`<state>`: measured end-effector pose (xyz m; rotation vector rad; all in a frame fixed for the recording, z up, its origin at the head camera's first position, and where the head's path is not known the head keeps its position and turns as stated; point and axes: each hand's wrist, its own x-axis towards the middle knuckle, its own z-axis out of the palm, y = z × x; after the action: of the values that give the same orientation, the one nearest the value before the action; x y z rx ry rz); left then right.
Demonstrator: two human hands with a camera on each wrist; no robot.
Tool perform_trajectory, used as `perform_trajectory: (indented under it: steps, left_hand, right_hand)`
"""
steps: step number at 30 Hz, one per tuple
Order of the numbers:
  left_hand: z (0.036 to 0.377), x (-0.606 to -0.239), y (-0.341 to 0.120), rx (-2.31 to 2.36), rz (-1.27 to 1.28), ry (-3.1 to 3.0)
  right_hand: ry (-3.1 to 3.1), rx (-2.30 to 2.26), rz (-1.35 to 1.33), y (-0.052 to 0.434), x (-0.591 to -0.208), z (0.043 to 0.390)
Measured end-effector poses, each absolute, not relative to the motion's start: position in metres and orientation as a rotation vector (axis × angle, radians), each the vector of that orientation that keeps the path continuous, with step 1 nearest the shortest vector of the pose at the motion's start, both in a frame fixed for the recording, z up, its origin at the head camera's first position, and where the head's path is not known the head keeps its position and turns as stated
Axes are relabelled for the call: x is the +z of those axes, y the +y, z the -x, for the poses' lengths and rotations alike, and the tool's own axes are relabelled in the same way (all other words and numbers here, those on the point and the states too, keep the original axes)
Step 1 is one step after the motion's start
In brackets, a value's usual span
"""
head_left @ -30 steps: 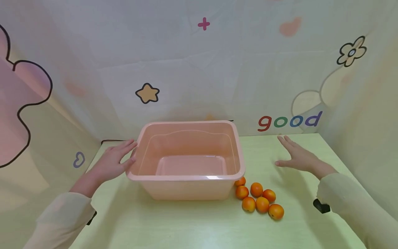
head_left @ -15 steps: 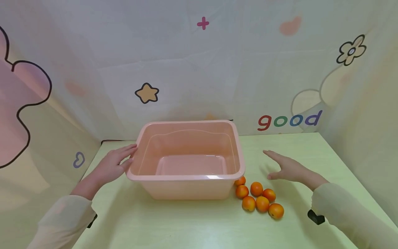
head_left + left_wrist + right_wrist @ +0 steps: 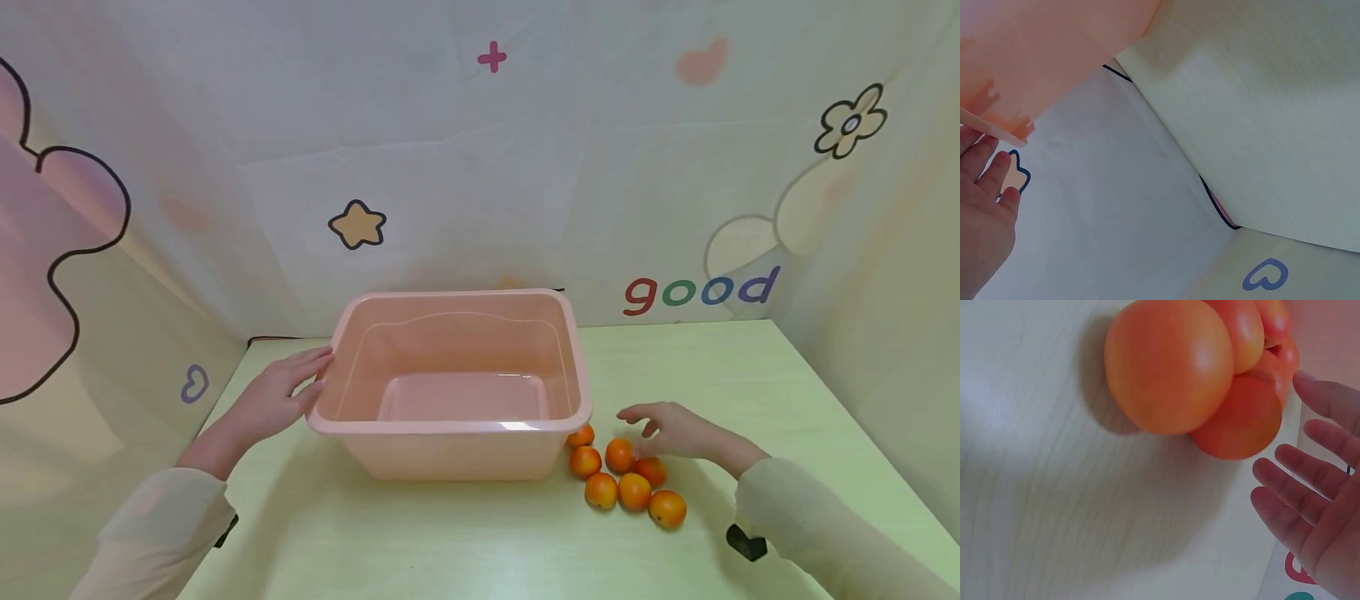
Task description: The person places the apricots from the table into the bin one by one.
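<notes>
Bright, even, soft light. Faint shadows on table (image 3: 465,533) beneath tub (image 3: 450,433); small glare on its near rim. Right wrist view blurred; head view edges bowed.

A pink plastic tub (image 3: 450,433) stands upright on the pale green table, rectangular with rounded corners and a rolled rim, its inside bare. The left hand (image 3: 273,396) rests flat against the tub's left rim, fingers straight. Six small oranges (image 3: 626,475) lie clustered on the table just beside the tub's front right corner, touching one another; the rearmost touches or nearly touches the tub wall. The right hand (image 3: 671,429) hovers just over the cluster's rear edge, fingers loosely spread, gripping none.
</notes>
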<state>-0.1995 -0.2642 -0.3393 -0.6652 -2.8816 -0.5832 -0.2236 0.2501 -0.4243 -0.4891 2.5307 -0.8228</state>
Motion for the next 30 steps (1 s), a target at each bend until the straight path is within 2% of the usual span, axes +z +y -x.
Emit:
perform_trajectory:
  steps: [15,19,30]
  left_hand:
    - [0.201,-0.339,-0.265,-0.578,0.64,-2.934]
    - [0.202,-0.34,-0.265,-0.573,0.643,-2.929]
    - [0.202,-0.338,-0.266,-0.57,0.646,-2.937]
  right_hand:
    - [2.392,-0.825,0.548,0.242,-0.437,0.229]
    - [2.392,-0.829,0.491,0.239,-0.441,0.232]
    - [2.453,-0.804,0.442,0.23,-0.432,0.232]
